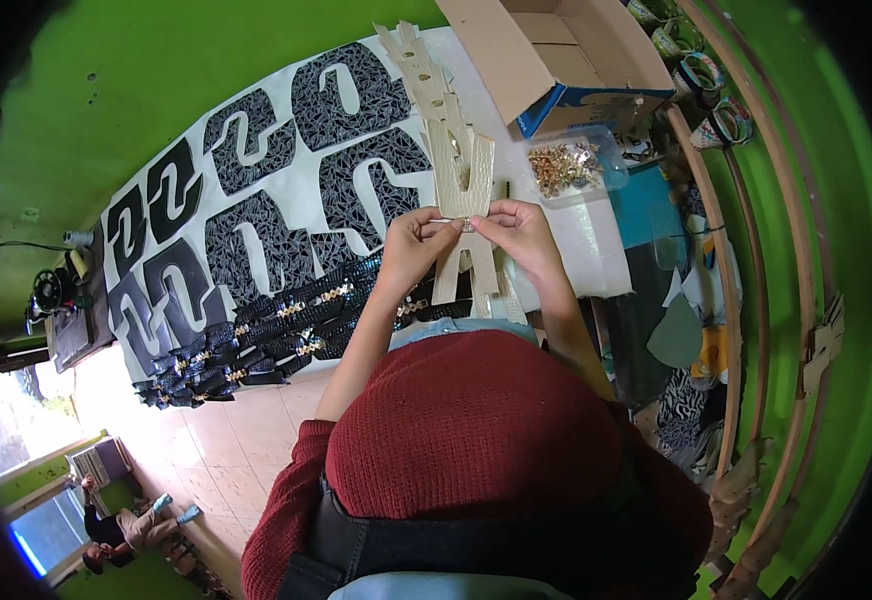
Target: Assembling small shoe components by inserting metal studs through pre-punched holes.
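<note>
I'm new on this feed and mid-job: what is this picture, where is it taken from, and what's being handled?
There is no machine here: a person works with two bare hands. The single picture comes from a wide fisheye camera on their head, looking down, so straight edges bend. Left in the picture is their left.

The left hand and right hand pinch a cream piece where a small shiny fitting sits; its exact shape is too small to tell.

On the white surface, black patterned cutouts and glossy black strips lie to the left. To the right are a clear tub of gold-coloured bits and an open cardboard box.
</note>
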{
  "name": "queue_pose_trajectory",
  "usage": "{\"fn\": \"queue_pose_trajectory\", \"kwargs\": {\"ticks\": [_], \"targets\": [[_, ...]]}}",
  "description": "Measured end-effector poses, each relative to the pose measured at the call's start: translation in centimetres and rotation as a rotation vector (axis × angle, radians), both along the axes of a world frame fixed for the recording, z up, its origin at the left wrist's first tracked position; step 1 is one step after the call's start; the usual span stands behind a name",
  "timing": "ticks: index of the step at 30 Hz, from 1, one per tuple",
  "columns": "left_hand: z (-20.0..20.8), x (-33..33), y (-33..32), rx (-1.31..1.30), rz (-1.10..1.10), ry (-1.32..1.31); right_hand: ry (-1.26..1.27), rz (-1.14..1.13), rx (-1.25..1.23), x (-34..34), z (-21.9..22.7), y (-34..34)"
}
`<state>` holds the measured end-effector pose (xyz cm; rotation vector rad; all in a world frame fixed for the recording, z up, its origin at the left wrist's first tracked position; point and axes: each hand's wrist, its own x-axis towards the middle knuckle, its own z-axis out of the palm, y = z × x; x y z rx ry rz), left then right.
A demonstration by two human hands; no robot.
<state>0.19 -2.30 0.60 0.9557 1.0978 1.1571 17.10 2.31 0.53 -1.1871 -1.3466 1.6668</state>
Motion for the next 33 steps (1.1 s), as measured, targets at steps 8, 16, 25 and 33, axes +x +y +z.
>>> {"fn": "queue_pose_trajectory", "kwargs": {"ticks": [8,16,25,33], "targets": [[-1.3,0.0,0.6,0.054,0.027,0.145,-0.018,-0.088,0.059,-0.9,-0.4,-0.1],[-1.9,0.5,0.5,-0.004,0.053,0.409,-0.223,-0.114,0.134,-0.7,-3.1,0.0],[-3.1,-2.0,1.3,0.007,0.226,0.366,-0.302,-0.238,0.644,-1.7,-0.5,-0.5],[1.8,-3.0,1.0,-0.309,-0.111,-0.340,-0.440,-0.213,1.394,-2.3,2.0,-1.0]]}}
